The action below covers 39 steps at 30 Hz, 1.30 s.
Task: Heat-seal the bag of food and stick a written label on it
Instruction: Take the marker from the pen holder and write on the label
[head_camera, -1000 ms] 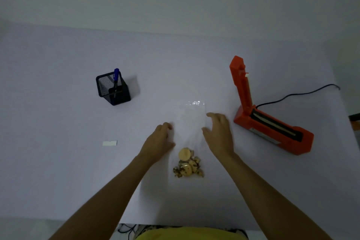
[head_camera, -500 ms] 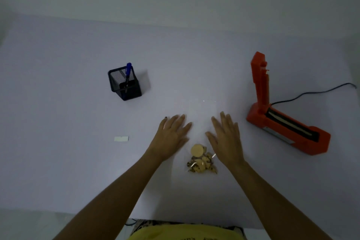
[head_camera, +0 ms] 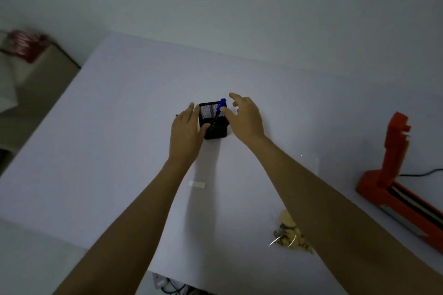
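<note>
Reaching mid-frame: left hand (head_camera: 185, 132) steadying black mesh pen cup (head_camera: 213, 120), right hand (head_camera: 245, 117) open at blue pen (head_camera: 219, 109). Sealing and labelling apparently still ahead.

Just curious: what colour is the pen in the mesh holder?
Blue pen, clearest in the head view.

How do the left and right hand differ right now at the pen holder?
The left hand rests against the left side of the black mesh pen holder, fingers straight; the right hand is at its right, fingers spread. The left thumb touches the holder's front; the right thumb nears the blue pen. Neither hand grips anything yet, and both are at the holder.
</note>
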Each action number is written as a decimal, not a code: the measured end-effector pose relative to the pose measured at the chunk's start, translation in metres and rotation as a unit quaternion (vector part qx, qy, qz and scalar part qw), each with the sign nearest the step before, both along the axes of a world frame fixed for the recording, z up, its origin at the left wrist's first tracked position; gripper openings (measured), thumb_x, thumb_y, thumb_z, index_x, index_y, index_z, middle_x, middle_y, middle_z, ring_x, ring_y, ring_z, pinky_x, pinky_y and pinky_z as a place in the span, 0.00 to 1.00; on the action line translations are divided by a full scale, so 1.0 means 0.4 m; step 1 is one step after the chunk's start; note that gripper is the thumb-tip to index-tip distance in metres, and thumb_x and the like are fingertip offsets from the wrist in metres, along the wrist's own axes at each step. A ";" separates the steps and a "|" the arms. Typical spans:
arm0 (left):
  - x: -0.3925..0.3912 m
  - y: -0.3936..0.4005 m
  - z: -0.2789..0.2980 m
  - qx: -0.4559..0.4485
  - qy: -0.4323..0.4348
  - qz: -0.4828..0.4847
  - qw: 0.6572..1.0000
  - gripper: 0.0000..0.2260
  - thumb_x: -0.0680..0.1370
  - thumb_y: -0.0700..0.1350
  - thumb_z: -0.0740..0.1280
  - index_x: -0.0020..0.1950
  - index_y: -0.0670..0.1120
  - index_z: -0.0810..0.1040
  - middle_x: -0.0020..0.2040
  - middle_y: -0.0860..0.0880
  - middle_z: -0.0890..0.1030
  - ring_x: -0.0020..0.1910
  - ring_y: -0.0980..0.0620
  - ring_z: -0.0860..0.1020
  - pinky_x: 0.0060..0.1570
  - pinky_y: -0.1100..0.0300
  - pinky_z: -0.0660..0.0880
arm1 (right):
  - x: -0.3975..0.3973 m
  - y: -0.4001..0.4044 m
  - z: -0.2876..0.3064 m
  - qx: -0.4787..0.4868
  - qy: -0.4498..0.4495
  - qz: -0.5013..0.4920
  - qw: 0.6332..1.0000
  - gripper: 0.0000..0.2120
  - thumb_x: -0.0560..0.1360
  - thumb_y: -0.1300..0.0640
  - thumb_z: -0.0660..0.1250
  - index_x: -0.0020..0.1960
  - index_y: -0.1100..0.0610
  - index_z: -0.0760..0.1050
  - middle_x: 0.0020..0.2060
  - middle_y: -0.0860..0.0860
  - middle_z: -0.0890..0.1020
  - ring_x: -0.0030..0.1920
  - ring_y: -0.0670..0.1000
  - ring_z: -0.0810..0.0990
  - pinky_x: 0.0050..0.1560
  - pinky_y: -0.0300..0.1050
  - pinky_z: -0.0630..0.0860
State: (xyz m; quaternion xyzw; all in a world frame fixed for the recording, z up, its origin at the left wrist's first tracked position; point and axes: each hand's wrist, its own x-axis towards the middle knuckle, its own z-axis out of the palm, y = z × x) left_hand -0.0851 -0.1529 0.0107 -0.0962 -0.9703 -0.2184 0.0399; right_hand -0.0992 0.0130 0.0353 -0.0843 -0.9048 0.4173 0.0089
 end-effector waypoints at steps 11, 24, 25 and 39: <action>-0.006 -0.004 -0.007 -0.001 0.024 -0.045 0.999 0.17 0.77 0.46 0.68 0.62 0.39 0.75 0.64 0.40 0.77 0.57 0.38 0.77 0.57 0.45 0.74 | -0.042 -0.039 0.010 0.081 0.041 -0.017 0.996 0.09 0.76 0.55 0.68 0.55 0.54 0.81 0.61 0.53 0.75 0.62 0.53 0.69 0.55 0.45 0.72; 0.058 0.012 0.200 0.133 0.015 -0.085 0.987 0.09 0.81 0.44 0.60 0.57 0.43 0.75 0.49 0.45 0.78 0.45 0.46 0.77 0.44 0.56 0.72 | 0.133 0.043 0.291 -0.261 0.035 -0.171 0.949 0.06 0.76 0.51 0.67 0.48 0.52 0.79 0.39 0.48 0.78 0.34 0.46 0.74 0.42 0.44 0.75; 0.073 0.017 0.223 0.139 0.003 -0.085 0.987 0.09 0.82 0.44 0.59 0.57 0.42 0.75 0.48 0.45 0.78 0.45 0.46 0.76 0.44 0.56 0.72 | 0.144 0.042 0.296 -0.303 0.025 -0.187 0.934 0.06 0.76 0.51 0.67 0.47 0.53 0.78 0.37 0.49 0.77 0.31 0.46 0.71 0.38 0.43 0.74; 0.266 0.049 0.386 0.072 0.037 -0.145 0.986 0.11 0.83 0.48 0.51 0.52 0.43 0.68 0.38 0.47 0.77 0.33 0.48 0.73 0.33 0.54 0.71 | 0.275 -0.065 0.357 -0.360 -0.037 -0.118 0.925 0.16 0.78 0.49 0.63 0.35 0.56 0.72 0.24 0.48 0.70 0.22 0.44 0.67 0.27 0.39 0.66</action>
